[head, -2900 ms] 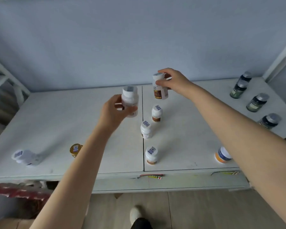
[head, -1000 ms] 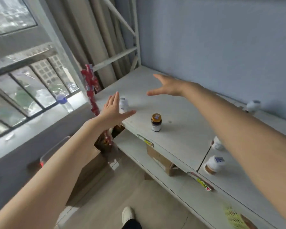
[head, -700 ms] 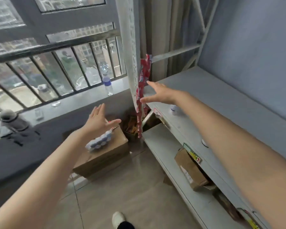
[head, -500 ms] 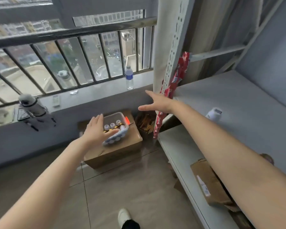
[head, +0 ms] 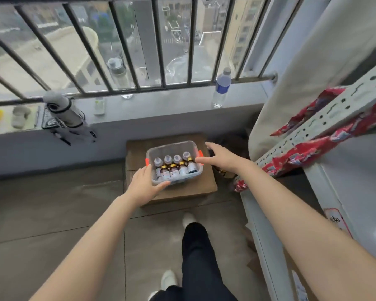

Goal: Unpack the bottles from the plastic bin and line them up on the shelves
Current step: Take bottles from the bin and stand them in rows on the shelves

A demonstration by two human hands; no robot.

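Note:
A clear plastic bin (head: 172,146) with orange latches sits on a cardboard box (head: 195,185) on the floor below the window. Inside it stand several small bottles (head: 174,167) with gold and grey caps. My left hand (head: 144,185) is open at the bin's near left corner, thumb along its front edge. Over the bin's right rim my right hand (head: 218,159) reaches with spread fingers and holds nothing. The white shelf (head: 356,192) is at the right edge.
A barred window and sill run across the top, with a water bottle (head: 220,88) and a grey device (head: 63,111) on the sill. A perforated shelf post (head: 326,118) wrapped in red plastic leans at the right. My leg and shoes (head: 195,257) are below.
I have turned from the shelf toward the window and floor. Both hands, which let go of white bottles on the shelf, have come empty down to the bin.

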